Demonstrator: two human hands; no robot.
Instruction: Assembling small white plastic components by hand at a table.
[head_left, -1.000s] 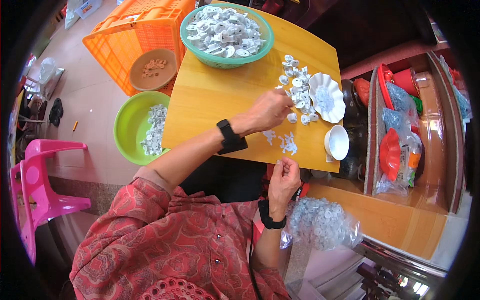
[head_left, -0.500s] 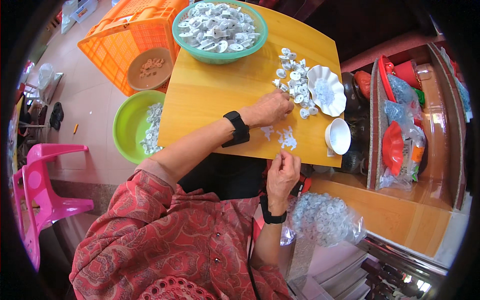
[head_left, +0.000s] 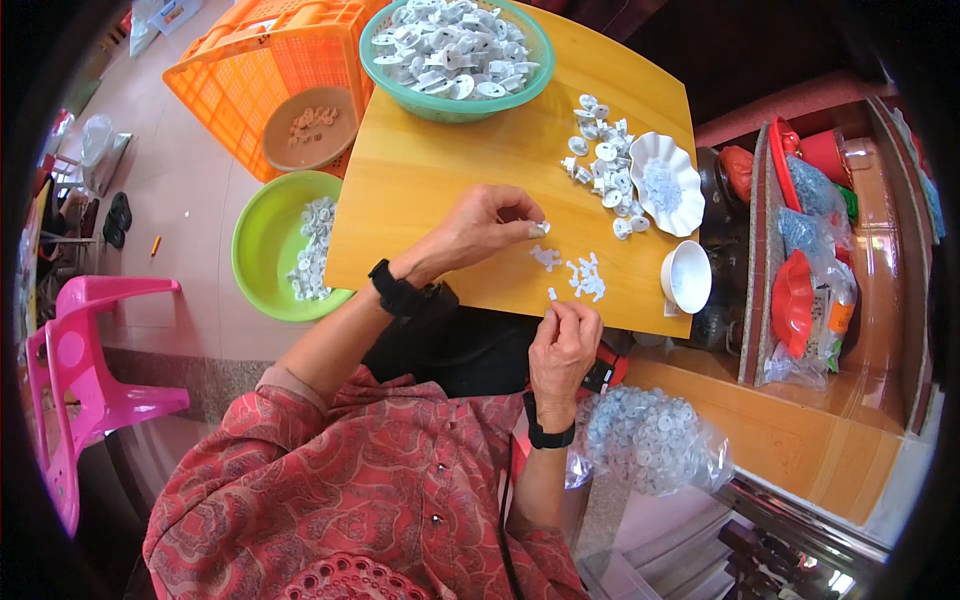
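Note:
My left hand (head_left: 478, 230) is over the wooden table, thumb and fingers pinching a white plastic part (head_left: 541, 229) with a round end; the fingers hide much of it. At the table's near edge my right hand (head_left: 564, 345) is closed, a small white plastic piece (head_left: 551, 294) showing at its fingertips. Just beyond it lies a small heap of flat white pieces (head_left: 587, 277), with a smaller heap (head_left: 546, 258) to its left. Farther back is a loose pile of white round-ended parts (head_left: 606, 172), beside a scalloped white dish (head_left: 683, 211) of small clear pieces.
A teal basket (head_left: 545, 75) heaped with white parts stands on the table's far left. A white bowl (head_left: 688, 278) sits at the right edge. Left of the table are a green basin (head_left: 262, 255), an orange crate (head_left: 215, 115) and a pink chair (head_left: 85, 385). A plastic bag (head_left: 655, 440) of parts lies near right.
My left hand has moved left, away from the loose pile, and a white part now shows in its fingers. A small white piece now shows at my right fingertips. The view has shifted slightly.

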